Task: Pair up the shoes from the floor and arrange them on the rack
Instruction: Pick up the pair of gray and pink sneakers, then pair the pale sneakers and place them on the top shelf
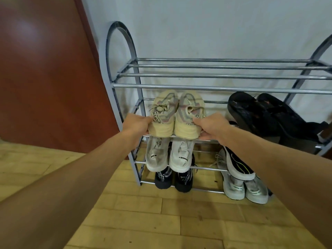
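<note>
A grey metal shoe rack [197, 86] stands against the white wall. Two cream sneakers lie side by side on its second tier, toes to the wall. My left hand [137, 125] grips the heel side of the left cream sneaker [162, 114]. My right hand [211, 125] grips the heel side of the right cream sneaker [188, 114]. Below them sit a pair of white sneakers [172, 155] and, on the lowest tier, a pair of black sneakers [173, 178].
Black sandals [265, 115] lie on the right of the second tier. A black and white sneaker [237, 162] and a grey pair [246, 189] sit lower right. The top tier holds nothing. A red-brown door [45, 69] is on the left; tan tile floor [152, 221] lies below.
</note>
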`<control>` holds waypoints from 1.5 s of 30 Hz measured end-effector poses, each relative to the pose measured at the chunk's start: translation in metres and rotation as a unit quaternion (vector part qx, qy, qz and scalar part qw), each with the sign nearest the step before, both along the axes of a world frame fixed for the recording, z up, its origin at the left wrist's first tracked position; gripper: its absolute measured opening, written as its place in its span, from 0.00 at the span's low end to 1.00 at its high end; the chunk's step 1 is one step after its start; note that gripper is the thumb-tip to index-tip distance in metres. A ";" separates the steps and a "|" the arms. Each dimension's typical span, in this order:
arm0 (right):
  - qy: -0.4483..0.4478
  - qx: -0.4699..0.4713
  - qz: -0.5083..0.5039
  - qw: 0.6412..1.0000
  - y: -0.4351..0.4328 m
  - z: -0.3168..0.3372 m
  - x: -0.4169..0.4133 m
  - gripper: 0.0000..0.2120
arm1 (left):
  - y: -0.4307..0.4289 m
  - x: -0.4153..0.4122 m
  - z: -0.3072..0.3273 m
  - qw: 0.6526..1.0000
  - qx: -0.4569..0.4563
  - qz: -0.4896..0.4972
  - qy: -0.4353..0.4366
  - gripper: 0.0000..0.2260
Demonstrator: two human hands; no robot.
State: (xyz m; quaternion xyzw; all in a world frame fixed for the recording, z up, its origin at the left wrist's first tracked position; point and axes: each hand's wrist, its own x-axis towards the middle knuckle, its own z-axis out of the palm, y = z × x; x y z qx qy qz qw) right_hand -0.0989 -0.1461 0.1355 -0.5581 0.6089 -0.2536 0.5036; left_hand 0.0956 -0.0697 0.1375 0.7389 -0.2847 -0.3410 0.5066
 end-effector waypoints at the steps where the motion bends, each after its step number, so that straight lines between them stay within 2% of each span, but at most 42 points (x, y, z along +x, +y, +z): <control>1: 0.033 -0.015 0.014 0.999 0.005 0.001 -0.001 0.18 | 0.005 -0.001 0.001 1.000 -0.005 -0.005 0.019 0.09; 4: 0.130 -0.074 0.042 0.988 0.023 0.009 -0.005 0.15 | 0.027 0.000 0.009 0.999 0.012 -0.029 0.039 0.04; 8: 0.244 -0.210 0.068 0.944 0.061 0.029 0.001 0.08 | 0.071 0.013 0.020 0.998 0.025 -0.054 0.009 0.14; 10: 0.240 -0.286 0.085 0.924 0.089 0.040 0.017 0.09 | 0.102 0.022 0.023 0.999 0.010 -0.043 0.008 0.15; 12: 0.220 -0.317 0.164 0.908 0.121 0.049 0.039 0.07 | 0.136 0.033 0.015 0.999 0.007 -0.030 0.013 0.15; 15: 0.218 -0.247 0.292 0.898 0.175 0.049 0.076 0.08 | 0.196 0.054 -0.007 0.999 0.042 -0.008 -0.007 0.17; 18: 0.257 -0.195 0.386 0.864 0.228 0.024 0.117 0.09 | 0.260 0.081 -0.032 0.993 0.101 -0.021 -0.055 0.14; 25: 0.305 -0.115 0.505 0.799 0.325 -0.068 0.193 0.13 | 0.383 0.151 -0.101 0.973 0.220 0.012 -0.071 0.18; 27: 0.311 -0.094 0.528 0.784 0.341 -0.092 0.206 0.13 | 0.410 0.171 -0.129 0.954 0.282 0.022 -0.098 0.21; 30: 0.319 -0.073 0.562 0.759 0.355 -0.122 0.216 0.13 | 0.442 0.188 -0.172 0.905 0.377 -0.047 -0.191 0.25; 33: 0.322 -0.065 0.577 0.747 0.358 -0.149 0.217 0.13 | 0.456 0.196 -0.213 0.892 0.400 -0.065 -0.200 0.37; 36: 0.327 -0.043 0.578 0.747 0.350 -0.172 0.216 0.14 | 0.458 0.206 -0.240 0.880 0.422 -0.020 -0.218 0.41; 39: 0.307 -0.015 0.570 0.762 0.339 -0.191 0.209 0.15 | 0.453 0.216 -0.265 0.857 0.459 -0.028 -0.231 0.47; 42: 0.302 0.019 0.568 0.765 0.325 -0.205 0.194 0.16 | 0.441 0.226 -0.284 0.863 0.461 0.008 -0.205 0.47; 45: 0.309 0.034 0.542 0.781 0.309 -0.214 0.180 0.17 | 0.428 0.228 -0.287 0.848 0.486 0.042 -0.210 0.49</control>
